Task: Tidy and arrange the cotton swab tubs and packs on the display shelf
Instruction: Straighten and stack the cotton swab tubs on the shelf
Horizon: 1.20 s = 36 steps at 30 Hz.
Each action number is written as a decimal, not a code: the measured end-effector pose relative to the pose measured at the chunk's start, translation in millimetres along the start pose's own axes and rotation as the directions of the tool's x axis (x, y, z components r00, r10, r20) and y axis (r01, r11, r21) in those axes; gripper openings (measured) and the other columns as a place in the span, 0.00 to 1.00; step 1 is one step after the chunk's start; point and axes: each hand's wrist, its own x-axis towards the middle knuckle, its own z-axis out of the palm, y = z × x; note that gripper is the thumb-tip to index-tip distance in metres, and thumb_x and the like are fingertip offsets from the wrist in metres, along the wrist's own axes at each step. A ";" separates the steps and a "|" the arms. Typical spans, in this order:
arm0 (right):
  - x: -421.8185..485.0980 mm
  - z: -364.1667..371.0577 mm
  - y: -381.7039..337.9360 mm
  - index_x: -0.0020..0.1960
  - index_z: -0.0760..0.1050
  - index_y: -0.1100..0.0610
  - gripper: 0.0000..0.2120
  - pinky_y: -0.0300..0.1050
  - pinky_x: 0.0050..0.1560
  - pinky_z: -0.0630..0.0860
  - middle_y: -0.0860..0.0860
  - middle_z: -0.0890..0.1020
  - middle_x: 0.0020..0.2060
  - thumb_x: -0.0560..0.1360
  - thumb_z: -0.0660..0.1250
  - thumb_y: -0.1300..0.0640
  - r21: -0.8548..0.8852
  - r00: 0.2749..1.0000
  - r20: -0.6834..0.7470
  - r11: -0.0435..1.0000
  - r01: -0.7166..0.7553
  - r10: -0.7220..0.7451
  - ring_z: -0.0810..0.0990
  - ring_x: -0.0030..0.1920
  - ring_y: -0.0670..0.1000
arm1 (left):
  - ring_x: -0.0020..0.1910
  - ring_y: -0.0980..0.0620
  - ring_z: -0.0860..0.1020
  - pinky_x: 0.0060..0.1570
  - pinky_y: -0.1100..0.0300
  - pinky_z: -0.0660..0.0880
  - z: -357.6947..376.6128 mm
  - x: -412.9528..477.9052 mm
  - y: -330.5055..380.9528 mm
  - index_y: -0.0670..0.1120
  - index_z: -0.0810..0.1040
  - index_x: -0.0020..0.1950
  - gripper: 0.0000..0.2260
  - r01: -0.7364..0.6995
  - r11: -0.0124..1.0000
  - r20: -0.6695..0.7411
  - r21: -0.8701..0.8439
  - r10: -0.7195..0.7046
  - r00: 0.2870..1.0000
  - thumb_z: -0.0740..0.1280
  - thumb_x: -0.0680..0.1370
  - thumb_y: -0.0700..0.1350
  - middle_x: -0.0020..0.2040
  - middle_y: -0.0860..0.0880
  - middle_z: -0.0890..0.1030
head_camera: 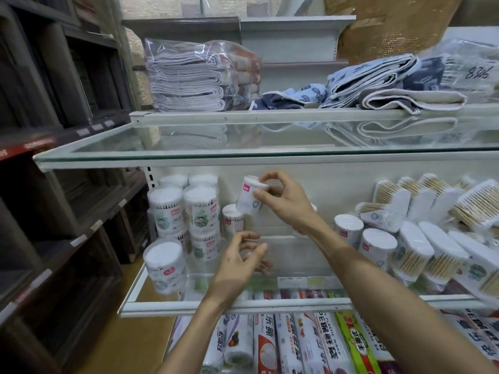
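Where glass shelf (189,303) meets dim aisle, swab tubs (199,209) stacked

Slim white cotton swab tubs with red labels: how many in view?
4 slim white red-labelled tubs: one held by the right hand, one standing beside the big clear tubs, two right of that forearm. Others may hide behind it.

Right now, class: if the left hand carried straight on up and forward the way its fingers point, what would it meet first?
Probably the small cotton swab tub standing on the shelf just above the left hand; depth is unclear, so it might pass beside it toward the shelf's white back panel.
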 end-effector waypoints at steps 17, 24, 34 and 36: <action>10.7 -5.2 14.5 0.58 0.78 0.52 0.14 0.45 0.58 0.74 0.51 0.77 0.55 0.75 0.73 0.50 -0.482 0.963 0.016 0.842 0.242 -0.268 0.76 0.56 0.51 | 0.43 0.39 0.83 0.44 0.51 0.82 -1.6 7.0 -10.2 0.42 0.74 0.60 0.10 -0.035 0.998 -0.033 -0.043 0.034 0.999 0.67 0.80 0.43 0.48 0.39 0.78; -13.8 -53.7 39.7 0.62 0.72 0.55 0.20 0.53 0.61 0.71 0.59 0.71 0.62 0.75 0.70 0.46 -0.809 0.982 -0.043 0.570 -0.144 0.186 0.75 0.58 0.65 | 0.44 0.40 0.82 0.46 0.45 0.82 -2.0 6.1 -7.8 0.41 0.74 0.61 0.10 -0.031 0.997 -0.025 -0.073 0.029 0.999 0.65 0.81 0.43 0.52 0.35 0.78; -41.7 -46.0 1.9 0.50 0.77 0.56 0.13 0.45 0.42 0.79 0.52 0.84 0.43 0.74 0.74 0.48 -0.106 0.949 0.070 0.949 -0.298 0.306 0.83 0.42 0.49 | 0.51 0.47 0.83 0.54 0.52 0.81 -3.7 1.5 -3.6 0.50 0.72 0.65 0.19 -0.040 0.996 0.042 0.077 0.037 0.998 0.73 0.76 0.50 0.60 0.48 0.78; -48.2 -37.2 -3.6 0.51 0.77 0.59 0.15 0.45 0.42 0.78 0.55 0.84 0.45 0.74 0.74 0.48 -0.046 0.946 0.131 0.955 -0.292 0.295 0.82 0.42 0.49 | 0.51 0.47 0.83 0.54 0.52 0.81 -2.1 0.2 -0.9 0.49 0.70 0.65 0.20 -0.027 0.997 0.067 0.068 0.023 0.998 0.73 0.76 0.48 0.60 0.48 0.79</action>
